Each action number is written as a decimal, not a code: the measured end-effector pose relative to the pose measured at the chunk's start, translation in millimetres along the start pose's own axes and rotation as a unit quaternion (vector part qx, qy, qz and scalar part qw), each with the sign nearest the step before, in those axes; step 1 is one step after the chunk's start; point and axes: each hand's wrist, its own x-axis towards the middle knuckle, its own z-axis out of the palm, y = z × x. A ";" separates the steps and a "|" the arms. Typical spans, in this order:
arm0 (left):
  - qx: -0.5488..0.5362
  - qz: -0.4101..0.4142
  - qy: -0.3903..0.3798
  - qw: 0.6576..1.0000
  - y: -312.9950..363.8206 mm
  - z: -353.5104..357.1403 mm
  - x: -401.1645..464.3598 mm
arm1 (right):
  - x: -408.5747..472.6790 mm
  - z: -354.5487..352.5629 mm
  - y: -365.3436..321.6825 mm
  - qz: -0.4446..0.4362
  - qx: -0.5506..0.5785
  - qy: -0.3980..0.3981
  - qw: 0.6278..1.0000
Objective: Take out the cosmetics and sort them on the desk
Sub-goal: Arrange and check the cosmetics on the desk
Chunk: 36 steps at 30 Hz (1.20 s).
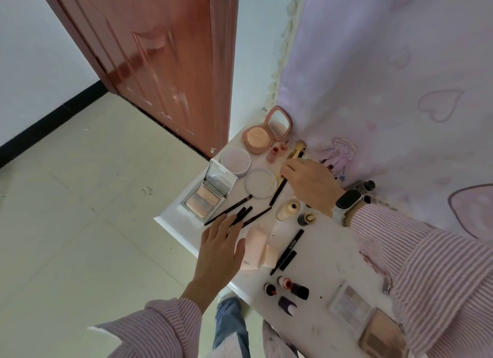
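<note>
Right hand [310, 182] pinches makeup brush [289, 165] beside pink open compact [266, 133] at desk's far corner. Left hand [222, 247], fingers spread flat, rests over black pencils [240, 213] near silver palette [206, 194]. White desk [330, 256] already carries the cosmetics; sorting step under way, judging by grouped items. Next: set brush down with like tools.

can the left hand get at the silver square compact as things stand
Probably yes: the left hand hovers open near the pencils, and the silver compact lies open just beyond them with nothing covering it.
</note>
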 end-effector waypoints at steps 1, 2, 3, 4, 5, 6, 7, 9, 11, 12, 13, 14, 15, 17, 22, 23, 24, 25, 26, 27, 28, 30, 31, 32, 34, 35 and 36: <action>0.003 0.003 0.004 1.000 0.4 0.2 -1.1 | -0.8 3.3 1.6 0.019 -0.003 -0.024 1.000; 0.005 0.004 0.007 1.000 0.6 0.6 -2.1 | -0.8 7.9 4.6 0.035 -0.005 -0.041 0.999; 0.006 0.005 0.009 1.000 0.4 1.3 -3.1 | -0.7 11.8 7.0 0.038 -0.010 -0.050 0.998; 0.006 0.004 0.010 1.000 -0.2 2.2 -4.2 | -0.1 14.2 8.0 0.038 -0.013 -0.062 0.997; 0.006 0.002 0.010 1.000 -0.6 2.8 -5.0 | 0.1 15.5 7.9 0.039 -0.012 -0.075 0.996; 0.005 0.000 0.009 1.000 -1.4 3.2 -5.6 | -0.2 16.0 7.6 0.041 -0.015 -0.079 0.996; 0.001 -0.004 0.007 1.000 -2.2 3.7 -5.9 | -0.6 15.8 7.7 0.045 -0.021 -0.077 0.996; -0.009 -0.015 -0.004 1.000 -3.0 3.6 -6.6 | -2.3 13.1 8.7 0.059 -0.030 -0.069 0.995; -0.018 -0.025 -0.019 0.999 -3.1 2.3 -7.5 | -6.9 8.7 9.7 0.088 -0.002 -0.049 0.995; -0.020 -0.029 -0.025 0.999 -3.0 1.4 -7.7 | -10.6 6.3 9.8 0.104 0.027 -0.024 0.994; -0.022 -0.032 -0.031 0.999 -2.8 0.4 -8.0 | -16.0 3.1 9.1 0.120 0.062 0.010 0.991; -0.025 -0.037 -0.035 0.998 -2.1 -1.0 -8.0 | -22.4 -0.5 7.5 0.132 0.098 0.049 0.985; -0.029 -0.043 -0.036 0.998 -0.8 -2.9 -8.3 | -29.9 -3.7 5.3 0.141 0.131 0.083 0.978; -0.042 -0.056 -0.022 0.997 3.0 -7.1 -8.9 | -47.5 -8.3 0.8 0.155 0.176 0.122 0.964; -0.073 -0.080 0.027 0.994 22.8 -17.2 -13.6 | -108.7 -8.2 -7.0 0.199 0.255 0.128 0.938; -0.080 -0.082 0.039 0.993 29.3 -19.0 -15.4 | -122.8 -6.2 -7.0 0.208 0.267 0.118 0.934; -0.087 -0.083 0.054 0.991 36.6 -20.4 -17.6 | -137.0 -2.6 -6.6 0.217 0.278 0.102 0.930; -0.091 -0.083 0.070 0.990 44.8 -21.5 -20.4 | -151.5 2.4 -5.8 0.226 0.285 0.084 0.928; -0.094 -0.084 0.086 0.988 54.0 -22.0 -23.7 | -166.2 9.3 -5.6 0.233 0.290 0.065 0.926; -0.096 -0.085 0.101 0.987 63.9 -21.8 -27.3 | -180.4 17.5 -6.2 0.240 0.294 0.042 0.924; -0.098 -0.085 0.113 0.985 74.4 -20.9 -31.4 | -194.5 27.1 -8.2 0.246 0.296 0.012 0.923; -0.105 -0.089 0.130 0.982 97.3 -16.1 -43.4 | -221.0 49.1 -17.8 0.249 0.274 -0.064 0.927; -0.113 -0.095 0.138 0.979 108.8 -12.4 -50.7 | -231.8 60.6 -23.5 0.243 0.241 -0.100 0.934; -0.122 -0.105 0.145 0.976 120.6 -8.1 -59.4 | -241.0 71.0 -28.7 0.231 0.197 -0.130 0.944; -0.135 -0.124 0.157 0.970 141.8 1.6 -78.7 | -252.0 85.9 -37.6 0.206 0.123 -0.154 0.959; -0.138 -0.132 0.163 0.968 150.2 6.4 -88.6 | -254.7 90.6 -40.5 0.193 0.104 -0.146 0.965; -0.139 -0.138 0.168 0.966 157.6 10.7 -98.5 | -256.1 93.5 -43.2 0.181 0.094 -0.129 0.970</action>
